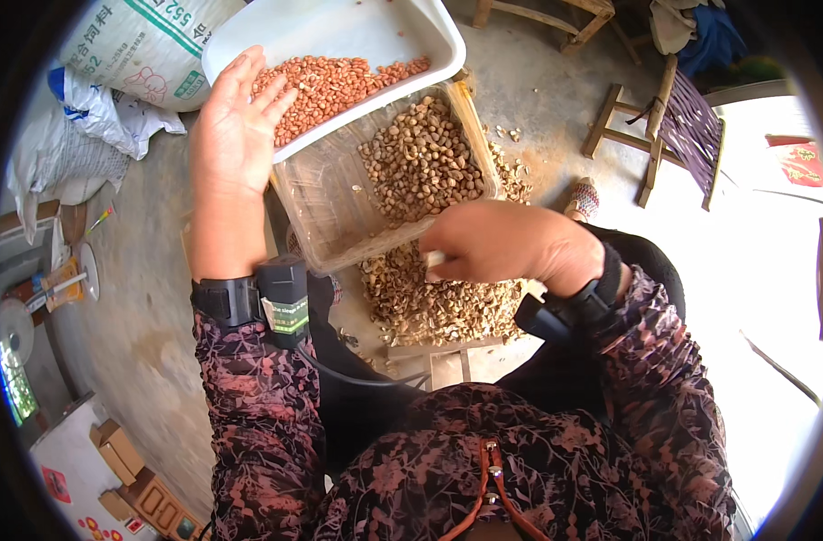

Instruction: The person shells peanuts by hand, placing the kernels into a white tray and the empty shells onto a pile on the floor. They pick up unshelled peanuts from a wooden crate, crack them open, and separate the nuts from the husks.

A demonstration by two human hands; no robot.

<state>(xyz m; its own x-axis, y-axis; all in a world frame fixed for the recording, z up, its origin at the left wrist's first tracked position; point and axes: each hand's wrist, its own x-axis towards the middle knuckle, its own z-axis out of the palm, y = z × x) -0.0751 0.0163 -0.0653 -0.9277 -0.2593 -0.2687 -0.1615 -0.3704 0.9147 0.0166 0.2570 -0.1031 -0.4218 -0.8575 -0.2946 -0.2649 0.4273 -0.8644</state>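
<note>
My left hand (239, 125) is raised, palm up with fingers apart, over the near left corner of a white plastic tray (445, 40). Reddish shelled peanuts (323, 88) lie in that tray. Below it stands a clear plastic container (330, 216) with unshelled nuts, apparently peanuts (425, 155), heaped at its right side. My right hand (513, 243) is at the container's near right corner, its thumb and forefinger closed on a small pale piece (435, 258), perhaps a shell. Beneath it spreads a heap of broken shells (445, 304).
Printed woven sacks (141, 54) stand at the upper left. A wooden stool frame (560, 27) is at the top, and a low folding stool with a purple woven seat (692, 128) at the right. Loose shells lie on the concrete floor (154, 284).
</note>
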